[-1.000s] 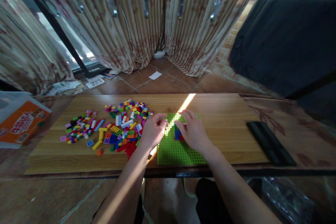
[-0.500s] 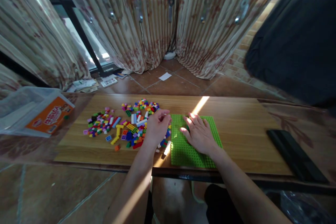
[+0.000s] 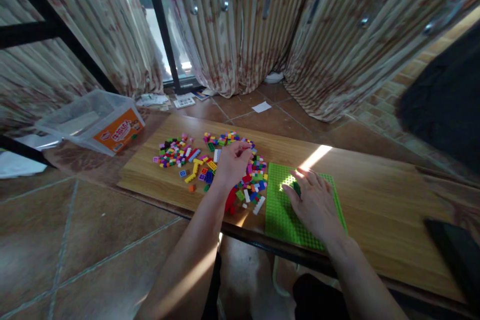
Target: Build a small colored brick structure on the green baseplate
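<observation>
- Baseplate [image 3: 281,216], green, lies flat near the front edge of the tabletop [image 3: 378,185]; right forearm reaches straight onto it, so likely set there for easy reach.
- White brick [image 3: 258,205] lies loose just left of baseplate.
- Orange brick [image 3: 192,188] near the front edge, apart from the main heap.
- Right hand [image 3: 317,206] over the baseplate, palm down; thumb apart from the other fingers, dark green piece [image 3: 296,189] showing between. Cannot tell if clamped. Pose probably steadies what's under it.
- Left hand [image 3: 232,167] above the loose bricks [image 3: 258,177], fingers curled, tips close together; cannot tell if anything's pinched. Heap sits beside baseplate, probably for short reaches.
- Yellow bricks [image 3: 192,175] left of that hand, larger than the small bricks [image 3: 174,154] grouped further left; maybe loosely split by size.
- Plastic tub [image 3: 119,130], off the tabletop's left end, likely the bricks' container, out of the hands' way.
- Papers [image 3: 184,101] on the floor, beyond; curtains [image 3: 258,35] behind.
</observation>
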Action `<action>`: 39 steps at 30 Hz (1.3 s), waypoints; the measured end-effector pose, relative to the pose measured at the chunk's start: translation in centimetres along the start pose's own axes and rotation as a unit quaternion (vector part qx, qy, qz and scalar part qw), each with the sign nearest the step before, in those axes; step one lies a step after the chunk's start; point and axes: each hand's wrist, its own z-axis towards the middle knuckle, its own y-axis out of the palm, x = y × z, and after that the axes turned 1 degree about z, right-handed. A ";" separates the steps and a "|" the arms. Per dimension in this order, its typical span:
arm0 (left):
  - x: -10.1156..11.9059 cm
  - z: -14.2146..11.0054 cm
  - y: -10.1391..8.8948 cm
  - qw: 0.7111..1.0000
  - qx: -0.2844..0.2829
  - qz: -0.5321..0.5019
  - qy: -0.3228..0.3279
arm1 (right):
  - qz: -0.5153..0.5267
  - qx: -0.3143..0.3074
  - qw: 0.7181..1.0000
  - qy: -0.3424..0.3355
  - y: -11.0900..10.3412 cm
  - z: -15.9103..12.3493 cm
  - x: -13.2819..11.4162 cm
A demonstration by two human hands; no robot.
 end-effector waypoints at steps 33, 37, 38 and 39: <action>1.9 -3.3 3.6 0.961 -0.233 -0.093 -0.117 | 0.324 0.105 0.940 0.029 -3.0 0.2 -2.2; 2.0 -4.3 4.4 0.922 -0.298 -0.185 -0.165 | 0.351 0.107 0.930 0.024 -3.2 0.1 -1.3; 1.8 -4.4 4.5 0.917 -0.301 -0.196 -0.175 | 0.355 0.104 0.929 0.025 -3.2 0.1 -1.2; 1.7 -4.4 4.7 0.914 -0.301 -0.202 -0.184 | 0.357 0.099 0.928 0.027 -3.2 0.0 -1.0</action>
